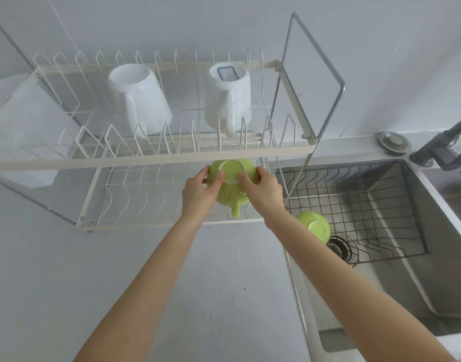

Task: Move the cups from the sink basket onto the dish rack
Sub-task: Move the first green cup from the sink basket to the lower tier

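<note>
A green cup [230,176] is held upside down over the lower tier of the white wire dish rack [151,159], its handle pointing toward me. My left hand [199,194] grips its left side and my right hand [263,190] its right side, thumbs on the base. A second green cup [315,227] lies upside down in the black wire sink basket [380,205], partly hidden behind my right forearm. Two white mugs [140,97] [229,97] stand upside down on the rack's upper tier.
The steel sink [433,257] lies to the right, with a drain [340,248] under the basket and a dark faucet [443,150] at the back right. A steel frame [328,82] rises at the rack's right end. A white container [23,121] sits at the rack's left.
</note>
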`<state>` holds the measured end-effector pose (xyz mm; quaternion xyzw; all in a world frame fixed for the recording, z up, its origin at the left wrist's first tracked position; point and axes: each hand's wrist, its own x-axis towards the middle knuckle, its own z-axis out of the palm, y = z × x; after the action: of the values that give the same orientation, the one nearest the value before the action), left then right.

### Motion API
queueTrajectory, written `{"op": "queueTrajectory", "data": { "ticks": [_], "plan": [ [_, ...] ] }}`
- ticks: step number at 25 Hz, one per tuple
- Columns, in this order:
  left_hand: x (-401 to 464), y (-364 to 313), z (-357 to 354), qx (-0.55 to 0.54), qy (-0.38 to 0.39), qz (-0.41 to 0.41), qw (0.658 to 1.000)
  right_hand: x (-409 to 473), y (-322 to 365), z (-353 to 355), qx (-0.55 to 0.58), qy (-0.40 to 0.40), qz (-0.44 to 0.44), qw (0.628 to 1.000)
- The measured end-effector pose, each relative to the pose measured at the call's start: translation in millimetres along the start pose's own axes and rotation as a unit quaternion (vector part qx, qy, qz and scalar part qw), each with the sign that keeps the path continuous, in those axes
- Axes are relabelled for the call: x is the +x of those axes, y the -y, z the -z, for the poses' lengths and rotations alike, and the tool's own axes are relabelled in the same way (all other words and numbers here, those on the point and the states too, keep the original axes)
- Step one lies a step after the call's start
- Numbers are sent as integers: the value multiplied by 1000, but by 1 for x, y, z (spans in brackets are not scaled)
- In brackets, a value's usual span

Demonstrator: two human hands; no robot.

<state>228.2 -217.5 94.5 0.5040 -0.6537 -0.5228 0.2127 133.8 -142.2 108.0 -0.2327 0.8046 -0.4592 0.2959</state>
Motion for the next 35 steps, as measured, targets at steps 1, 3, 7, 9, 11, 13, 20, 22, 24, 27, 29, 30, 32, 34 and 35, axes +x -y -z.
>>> {"op": "queueTrajectory", "data": {
  "ticks": [1,3,7,9,11,13,20,22,24,27,29,30,32,34,35],
  "plan": [
    [7,-2,-3,13,-1,0,1000,6,1,-2,3,0,-10,1000],
    [18,-4,-7,53,-2,-6,999,16,0,-5,15,-3,-33,999],
    [26,-5,-11,90,-7,-11,996,30,-6,-15,6,-13,-44,999],
    [29,-5,-11,105,-9,-7,994,37,-8,-19,7,-15,-50,999],
    [32,-3,-12,122,-11,-7,992,42,-10,-21,3,-7,-63,998],
    [35,-5,-11,139,-10,-5,990,47,-10,-21,4,1,-68,998],
    [44,-13,-12,161,-6,20,987,52,-1,-11,9,7,-65,998],
    [44,-15,-12,171,-2,23,985,52,-1,-11,11,8,-65,998],
    [44,-16,-12,171,3,22,985,52,-1,-11,10,8,-69,998],
    [44,-16,-11,153,6,19,988,53,1,-11,3,9,-71,997],
    [40,-19,-9,143,-2,7,990,50,3,-10,-9,8,-69,998],
    [37,-21,-7,140,-5,-3,990,49,4,-10,-23,7,-63,998],
    [28,-24,-4,152,-1,-33,988,46,2,-11,-68,14,-43,997],
    [17,-24,-1,187,8,-73,980,40,-2,-11,-135,36,-18,990],
    [12,-23,2,207,9,-90,974,36,-3,-11,-169,47,-2,984]
  ]
}}
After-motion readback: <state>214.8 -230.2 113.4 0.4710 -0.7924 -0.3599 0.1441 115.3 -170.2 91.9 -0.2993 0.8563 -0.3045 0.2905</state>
